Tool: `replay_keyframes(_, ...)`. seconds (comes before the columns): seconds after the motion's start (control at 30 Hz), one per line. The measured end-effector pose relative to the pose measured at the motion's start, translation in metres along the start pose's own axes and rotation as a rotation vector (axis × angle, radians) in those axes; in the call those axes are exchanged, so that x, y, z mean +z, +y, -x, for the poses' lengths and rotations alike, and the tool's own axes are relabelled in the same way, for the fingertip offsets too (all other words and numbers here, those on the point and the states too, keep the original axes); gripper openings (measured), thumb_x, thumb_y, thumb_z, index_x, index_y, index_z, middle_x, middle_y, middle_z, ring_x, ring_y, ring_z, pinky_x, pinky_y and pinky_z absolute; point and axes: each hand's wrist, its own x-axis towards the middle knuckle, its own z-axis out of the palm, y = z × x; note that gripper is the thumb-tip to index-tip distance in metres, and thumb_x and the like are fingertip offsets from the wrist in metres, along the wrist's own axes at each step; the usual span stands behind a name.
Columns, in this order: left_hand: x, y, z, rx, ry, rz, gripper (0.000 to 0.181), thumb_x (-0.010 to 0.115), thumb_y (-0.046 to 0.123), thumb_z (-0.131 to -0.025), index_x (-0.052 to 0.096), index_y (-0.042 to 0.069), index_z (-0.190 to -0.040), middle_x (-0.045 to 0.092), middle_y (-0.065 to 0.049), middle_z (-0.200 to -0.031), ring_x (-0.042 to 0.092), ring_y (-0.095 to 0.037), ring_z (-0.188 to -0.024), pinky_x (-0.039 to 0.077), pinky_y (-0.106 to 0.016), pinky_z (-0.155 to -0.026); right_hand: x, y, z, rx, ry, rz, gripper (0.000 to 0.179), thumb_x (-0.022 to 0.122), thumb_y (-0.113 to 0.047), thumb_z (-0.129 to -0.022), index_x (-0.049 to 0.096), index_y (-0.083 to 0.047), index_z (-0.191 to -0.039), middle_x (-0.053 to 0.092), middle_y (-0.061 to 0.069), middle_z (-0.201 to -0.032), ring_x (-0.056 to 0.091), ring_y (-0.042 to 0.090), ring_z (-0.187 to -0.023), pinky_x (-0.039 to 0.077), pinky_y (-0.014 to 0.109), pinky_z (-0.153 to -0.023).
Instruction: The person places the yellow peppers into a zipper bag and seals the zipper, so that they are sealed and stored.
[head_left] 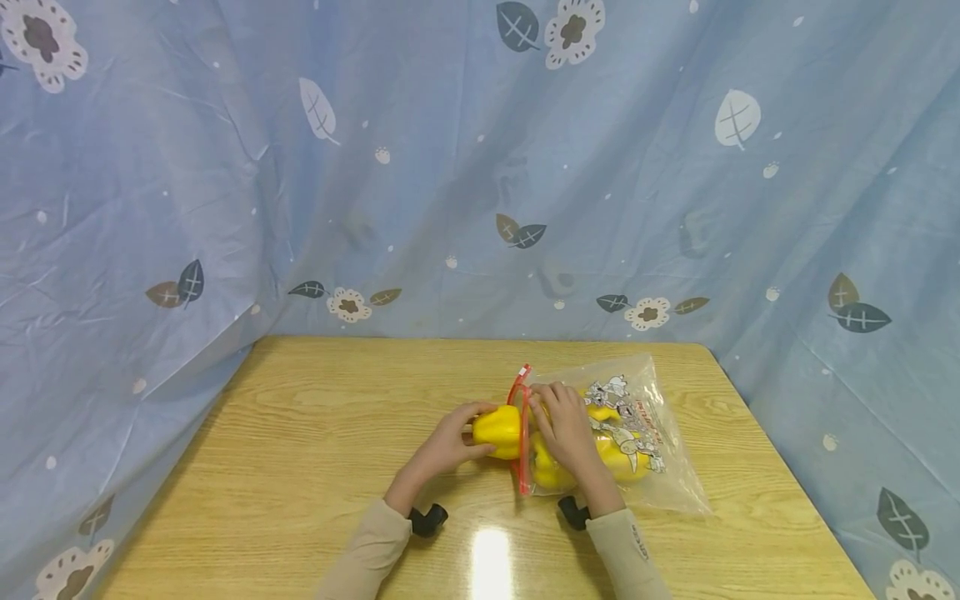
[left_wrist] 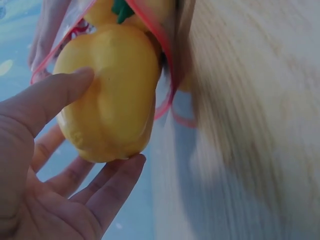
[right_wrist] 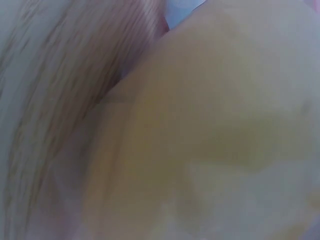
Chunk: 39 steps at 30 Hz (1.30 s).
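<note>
A yellow bell pepper [head_left: 498, 432] sits at the mouth of a clear zip bag [head_left: 678, 483] with a red seal strip and cartoon print. My left hand [head_left: 448, 440] grips this pepper from its blunt end, thumb on one side and fingers on the other. At the bag's opening, my right hand [head_left: 568, 427] holds the upper edge by the red strip, fingertips bent over it. More yellow peppers [head_left: 624, 455] lie inside the bag; a green stem [left_wrist: 121, 10] shows in the left wrist view. Blurred bag plastic [right_wrist: 225, 100] fills most of the right wrist view, hiding the right fingers.
The bag lies on a light wooden table [head_left: 322, 408], right of its middle. Blue curtains [head_left: 420, 167] with leaf and flower prints hang behind and at both sides. Black wrist devices [head_left: 428, 521] sit at both cuffs, close above the tabletop.
</note>
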Motion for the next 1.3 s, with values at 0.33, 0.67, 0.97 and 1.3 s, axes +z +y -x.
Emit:
replay_keyframes(0.33,0.013,0.003,-0.001,0.0,0.062,-0.14,0.057,0.07,0.025,-0.083,0.047,0.015,-0.134,0.049,-0.005,-0.133,0.049,-0.021,-0.119,0.048,-0.031,-0.093,-0.002,-0.004,0.0,0.017,-0.001,0.011,0.022,0.051,-0.022,-0.096,0.058,-0.013,-0.114,0.053,0.005,-0.092,0.047,0.023,-0.082,0.039,0.039,-0.076)
replay_keyframes(0.67,0.019,0.005,-0.001,0.028,0.067,-0.154,0.057,0.068,0.022,-0.085,0.046,0.012,-0.136,0.049,-0.006,-0.135,0.048,-0.021,-0.121,0.044,-0.037,-0.098,-0.002,-0.002,0.001,0.0,0.013,0.021,0.022,0.052,-0.022,-0.095,0.058,-0.014,-0.115,0.053,0.005,-0.091,0.046,0.022,-0.079,0.038,0.038,-0.073)
replay_keyframes(0.97,0.01,0.0,0.002,-0.022,0.006,0.123,0.049,0.06,0.011,-0.089,0.045,0.009,-0.135,0.046,-0.012,-0.137,0.049,-0.032,-0.12,0.048,-0.038,-0.094,0.0,0.0,0.001,0.006,0.019,0.013,0.021,0.051,-0.022,-0.096,0.058,-0.015,-0.114,0.052,0.004,-0.09,0.044,0.021,-0.076,0.037,0.036,-0.071)
replay_keyframes(1.3,-0.002,0.015,0.007,0.019,-0.015,0.205,0.046,0.062,0.003,-0.087,0.047,-0.003,-0.131,0.042,-0.024,-0.127,0.047,-0.039,-0.117,0.046,-0.047,-0.094,0.0,-0.001,0.001,-0.009,0.034,0.017,0.021,0.051,-0.021,-0.095,0.059,-0.014,-0.114,0.052,0.005,-0.09,0.044,0.021,-0.076,0.037,0.036,-0.07)
